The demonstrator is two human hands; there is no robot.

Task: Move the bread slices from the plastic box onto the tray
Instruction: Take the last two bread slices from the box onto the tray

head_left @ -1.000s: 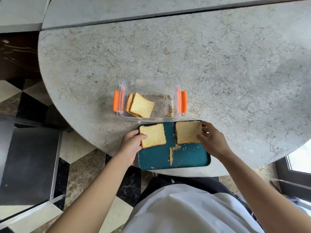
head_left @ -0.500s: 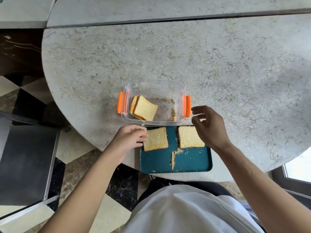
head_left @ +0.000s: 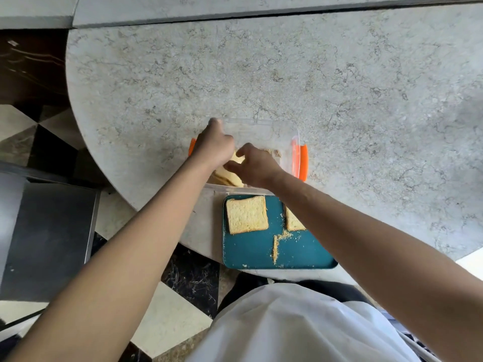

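Note:
The clear plastic box (head_left: 294, 152) with orange latches stands on the stone table just beyond the teal tray (head_left: 251, 249). Both hands are inside the box. My right hand (head_left: 257, 165) pinches the upper edge of a leaning bread slice (head_left: 237, 158) between thumb and fingers. My left hand (head_left: 214, 146) reaches over the box's left end, one finger up at the far rim; its grip is hidden. More slices (head_left: 228, 178) lean below the hands. One slice (head_left: 247, 214) lies flat on the tray. A second tray slice (head_left: 293, 221) is mostly hidden by my right forearm.
A line of crumbs (head_left: 275, 246) lies across the tray's middle. The tray hangs slightly past the round table's near edge (head_left: 198, 246). A dark metal surface (head_left: 47, 239) and checkered floor lie lower left.
Both hands left the tray slices and moved up into the box. The right hand crossed left onto the leaning slices. The two tray slices stayed put.

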